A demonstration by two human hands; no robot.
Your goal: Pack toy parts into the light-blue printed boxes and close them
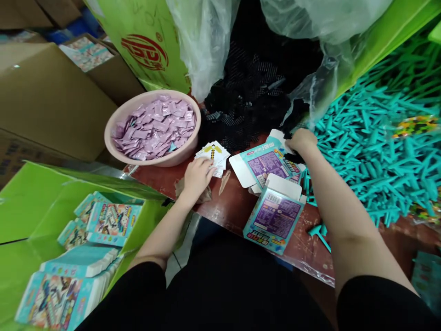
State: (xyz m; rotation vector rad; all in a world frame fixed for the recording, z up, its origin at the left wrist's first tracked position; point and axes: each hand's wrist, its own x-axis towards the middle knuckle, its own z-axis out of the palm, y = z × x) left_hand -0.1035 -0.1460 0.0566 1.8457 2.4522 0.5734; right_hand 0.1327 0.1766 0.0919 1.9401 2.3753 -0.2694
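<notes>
My left hand (pixel 197 177) rests on a small stack of white cards (pixel 214 155) with a yellow and black print, its fingers curled over the near edge. My right hand (pixel 302 140) is closed on black plastic pieces at the edge of the black pile (pixel 255 96). Between the hands lie flat light-blue cartons (pixel 267 163) with their flaps out. An opened light-blue box (pixel 275 214) stands near the table's front edge. The reddish table (pixel 234 207) carries all of these.
A pink basin (pixel 117 122) of purple sachets sits at the left. Teal plastic sticks (pixel 372 147) are heaped at the right. A green carton (pixel 34 202) at lower left holds filled boxes (pixel 112 223). Brown cardboard boxes (pixel 51 101) and clear plastic bags (pixel 206 41) stand behind.
</notes>
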